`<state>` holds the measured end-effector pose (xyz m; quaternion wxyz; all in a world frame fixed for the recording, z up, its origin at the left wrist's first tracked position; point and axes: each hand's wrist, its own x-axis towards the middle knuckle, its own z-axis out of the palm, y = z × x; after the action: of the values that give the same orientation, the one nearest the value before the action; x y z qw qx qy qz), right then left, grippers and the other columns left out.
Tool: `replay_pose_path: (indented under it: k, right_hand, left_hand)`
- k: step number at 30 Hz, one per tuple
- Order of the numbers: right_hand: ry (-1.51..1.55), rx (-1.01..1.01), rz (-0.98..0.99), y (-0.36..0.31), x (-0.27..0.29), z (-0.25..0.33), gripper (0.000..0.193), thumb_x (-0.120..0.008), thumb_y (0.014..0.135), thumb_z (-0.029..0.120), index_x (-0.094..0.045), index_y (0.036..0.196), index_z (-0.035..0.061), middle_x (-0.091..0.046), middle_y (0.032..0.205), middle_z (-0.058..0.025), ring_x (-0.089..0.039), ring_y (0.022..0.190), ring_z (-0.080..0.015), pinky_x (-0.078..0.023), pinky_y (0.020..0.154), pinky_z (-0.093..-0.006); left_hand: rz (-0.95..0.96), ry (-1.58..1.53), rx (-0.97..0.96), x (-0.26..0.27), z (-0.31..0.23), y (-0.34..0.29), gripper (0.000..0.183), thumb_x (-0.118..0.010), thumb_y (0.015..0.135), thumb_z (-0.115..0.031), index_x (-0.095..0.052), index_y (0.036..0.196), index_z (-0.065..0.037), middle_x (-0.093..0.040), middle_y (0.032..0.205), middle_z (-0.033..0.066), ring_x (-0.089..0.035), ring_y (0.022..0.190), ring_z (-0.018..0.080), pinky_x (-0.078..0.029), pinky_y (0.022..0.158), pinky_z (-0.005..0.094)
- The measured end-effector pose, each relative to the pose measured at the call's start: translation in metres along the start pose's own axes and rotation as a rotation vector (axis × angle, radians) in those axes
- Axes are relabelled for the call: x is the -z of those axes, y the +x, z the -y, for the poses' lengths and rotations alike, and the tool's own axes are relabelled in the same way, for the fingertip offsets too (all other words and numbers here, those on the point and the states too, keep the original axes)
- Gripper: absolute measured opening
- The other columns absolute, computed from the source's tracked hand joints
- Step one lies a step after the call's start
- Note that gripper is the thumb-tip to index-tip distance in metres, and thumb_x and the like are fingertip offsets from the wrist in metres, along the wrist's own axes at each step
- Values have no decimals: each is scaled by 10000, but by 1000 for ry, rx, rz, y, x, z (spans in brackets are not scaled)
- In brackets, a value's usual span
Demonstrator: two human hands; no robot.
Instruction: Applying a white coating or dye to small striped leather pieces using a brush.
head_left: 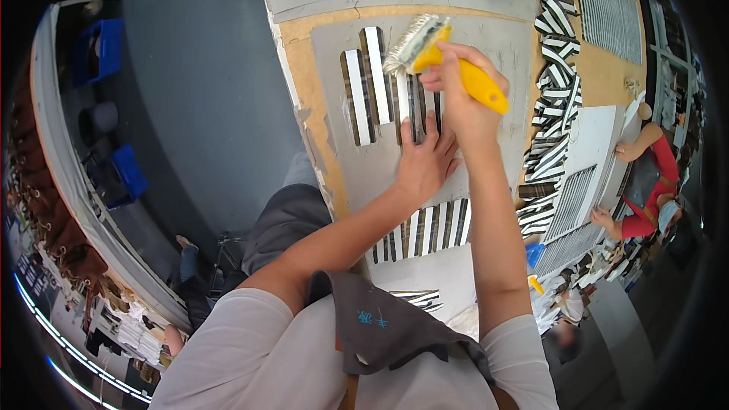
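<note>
A brush with a smooth yellow handle and shaggy, pale bristles is held over the far ends of the middle strips on a grey sheet. Its handle is clamped in the right hand; the left hand is laid palm down, fingers spread, across the strips' near ends. Whether the strips are touched by the bristles cannot be told. The strips are flat and narrow, white-faced with dark borders. The brush is pointed far-left with its bristles, its long axis slanted, the holed handle end turned right and nearer the body. The strips are aligned lengthwise away from the body. The sheet is bordered at left by the tan bench edge; its grey surface is extended rightward towards heaped strips.
</note>
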<state>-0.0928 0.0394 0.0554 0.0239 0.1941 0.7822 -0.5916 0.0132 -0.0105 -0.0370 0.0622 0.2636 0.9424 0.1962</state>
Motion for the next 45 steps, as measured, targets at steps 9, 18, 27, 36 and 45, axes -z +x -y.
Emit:
replay_pose_path:
  k: [9,18,27,36,45]
  right_hand:
    - [175,77,-165,25,-7,2,119,-557,859,68,-630,914,-8,-638,666,-92,-631,572,-123,-503,540,-217]
    - [174,16,-237,16,12,4,221,-507,893,125,-589,990,-56,-649,784,-172,-653,615,-205,-546,582,-274]
    - [217,16,-290,26,37,-10,228,-514,876,131,-594,981,-55,-645,746,-178,-654,605,-204,-544,555,-273]
    - [191,-138,-213,15,38,-8,213,-517,855,114,-598,953,-57,-641,764,-168,-647,595,-190,-532,496,-249]
    - [308,13,-371,34,51,-5,209,-493,886,122,-585,948,-54,-636,757,-185,-637,561,-202,-529,536,-259]
  left_hand:
    - [-9,12,-8,5,-1,2,535,-541,807,-421,-464,1258,-145,-352,1309,110,-278,1207,309,-268,900,624]
    - [-47,40,31,8,1,4,572,-580,772,-436,-463,1273,-185,-361,1318,96,-292,1211,297,-263,906,620]
    - [-73,92,12,2,1,2,609,-612,727,-481,-476,1261,-221,-372,1310,103,-328,1195,312,-261,877,630]
    - [-57,113,31,9,7,4,620,-632,713,-467,-473,1258,-218,-386,1307,103,-341,1198,310,-264,877,621]
    - [21,50,44,22,-4,15,576,-638,734,-384,-475,1252,-190,-401,1302,114,-376,1186,321,-263,868,621]
